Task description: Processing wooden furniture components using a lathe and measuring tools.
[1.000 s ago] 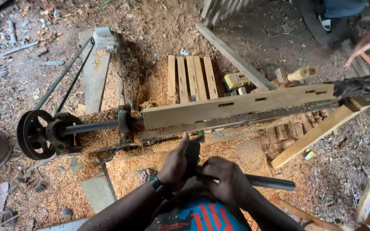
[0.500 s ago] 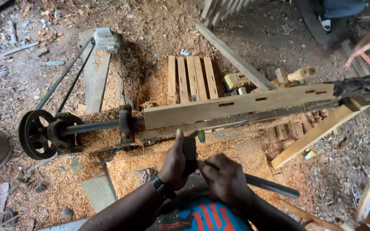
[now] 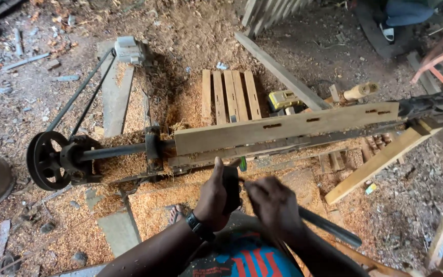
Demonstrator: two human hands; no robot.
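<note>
1. At the lower middle of the head view, the left hand [image 3: 216,197] is closed around a small dark block-shaped object [image 3: 232,187], thumb up along its side; a dark band sits on that wrist.
2. Just beside it, the right hand [image 3: 275,208] has its fingers curled and pinched toward the same dark object. Whether it grips the object or only touches it cannot be told, as the hand is blurred.
3. A long dark bar [image 3: 331,231] runs from under the right hand toward the lower right.
4. Directly beyond both hands lies a long wooden beam [image 3: 283,131] with slots cut in its face, set lengthwise across the frame. A green-handled tool [image 3: 242,164] rests just below it, near the left thumb.
5. On the beam's left end a metal shaft [image 3: 114,152] leads to a dark pulley wheel [image 3: 44,161], from which a belt [image 3: 78,97] runs up to a small pale motor [image 3: 128,50].
6. Sawdust covers the ground [image 3: 180,31] around the machine. Short wooden slats [image 3: 230,95] lie behind the beam, with a yellow tool [image 3: 284,99] beside them.
</note>
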